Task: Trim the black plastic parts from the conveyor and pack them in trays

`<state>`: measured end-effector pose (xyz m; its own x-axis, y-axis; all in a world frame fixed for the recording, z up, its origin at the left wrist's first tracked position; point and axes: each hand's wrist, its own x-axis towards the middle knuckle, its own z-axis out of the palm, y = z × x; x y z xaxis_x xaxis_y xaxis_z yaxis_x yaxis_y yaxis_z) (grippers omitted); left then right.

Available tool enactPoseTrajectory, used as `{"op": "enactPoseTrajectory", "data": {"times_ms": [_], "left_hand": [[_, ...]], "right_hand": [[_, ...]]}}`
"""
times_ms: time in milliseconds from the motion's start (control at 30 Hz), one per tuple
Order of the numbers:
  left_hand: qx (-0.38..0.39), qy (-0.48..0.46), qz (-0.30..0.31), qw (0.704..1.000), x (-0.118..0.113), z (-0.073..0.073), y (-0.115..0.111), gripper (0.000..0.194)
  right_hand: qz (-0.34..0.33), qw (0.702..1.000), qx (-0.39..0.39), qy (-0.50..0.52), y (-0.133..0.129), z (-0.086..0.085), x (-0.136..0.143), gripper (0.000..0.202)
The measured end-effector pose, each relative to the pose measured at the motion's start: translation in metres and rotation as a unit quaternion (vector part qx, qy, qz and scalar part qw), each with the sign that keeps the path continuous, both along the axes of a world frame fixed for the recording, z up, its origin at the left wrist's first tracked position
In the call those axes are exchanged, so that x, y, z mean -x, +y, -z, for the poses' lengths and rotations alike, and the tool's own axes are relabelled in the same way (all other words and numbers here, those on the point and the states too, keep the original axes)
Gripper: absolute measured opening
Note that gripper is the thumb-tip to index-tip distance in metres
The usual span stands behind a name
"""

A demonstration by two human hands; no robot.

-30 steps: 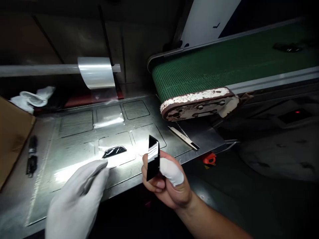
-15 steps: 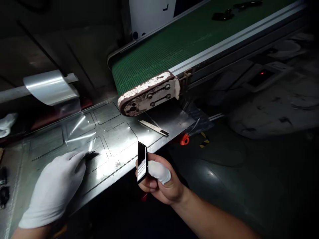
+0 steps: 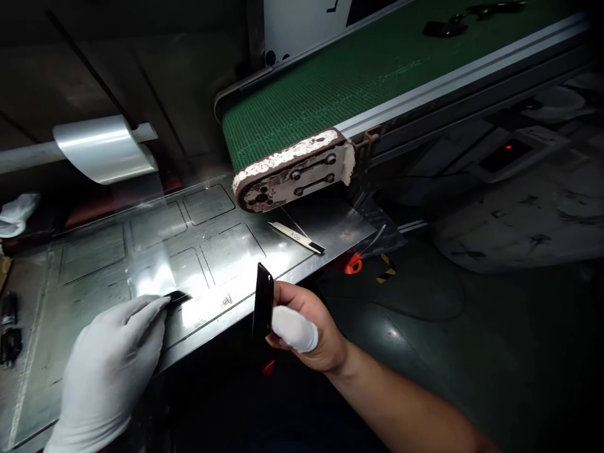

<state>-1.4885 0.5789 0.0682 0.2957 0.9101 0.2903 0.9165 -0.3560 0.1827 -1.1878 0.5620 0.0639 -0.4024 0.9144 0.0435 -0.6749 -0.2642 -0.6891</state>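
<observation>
My right hand, bare with a white finger cot on the thumb, holds a thin glossy black plastic piece edge-on just off the front edge of the metal work plate. My left hand, in a white glove, rests on the plate with its fingertips on a second small black piece. A strip of clear film runs over the plate from a roll at the back left.
A green conveyor belt ends just above the plate's right side, with dark parts on it farther up. A white labelled blade lies beneath its end. An orange object sits past the plate's edge. White cloth lies far left.
The view swung right. My left hand slid onto the small black piece on the plate. My right hand turned its black piece from face-on to edge-on.
</observation>
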Motion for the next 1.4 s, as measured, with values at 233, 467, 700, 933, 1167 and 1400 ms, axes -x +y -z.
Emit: {"op": "enactPoseTrajectory", "data": {"times_ms": [233,467,700,933,1167,1400], "left_hand": [[-0.035,-0.041,0.021,0.998,-0.001,0.005,-0.005,0.012],[-0.019,-0.086,0.010,0.996,-0.002,0.002,-0.004,0.014],[0.018,-0.111,0.010,0.994,0.003,0.000,-0.007,0.014],[0.053,-0.130,0.002,0.990,0.007,0.001,-0.008,0.014],[0.036,-0.160,-0.013,0.986,0.005,0.003,-0.005,0.018],[0.033,-0.167,-0.024,0.985,0.006,0.005,-0.003,0.020]], "right_hand": [[-0.008,0.983,-0.088,-0.163,0.013,-0.013,0.002,0.016],[-0.024,0.933,-0.173,-0.316,0.044,-0.039,0.011,0.017],[-0.060,0.712,-0.435,-0.548,0.110,-0.073,0.064,0.019],[-0.205,0.344,-0.587,-0.704,0.142,-0.090,0.133,0.017],[-0.222,0.220,-0.653,-0.689,0.158,-0.079,0.156,0.019],[-0.228,0.211,-0.656,-0.688,0.164,-0.073,0.164,0.018]]}}
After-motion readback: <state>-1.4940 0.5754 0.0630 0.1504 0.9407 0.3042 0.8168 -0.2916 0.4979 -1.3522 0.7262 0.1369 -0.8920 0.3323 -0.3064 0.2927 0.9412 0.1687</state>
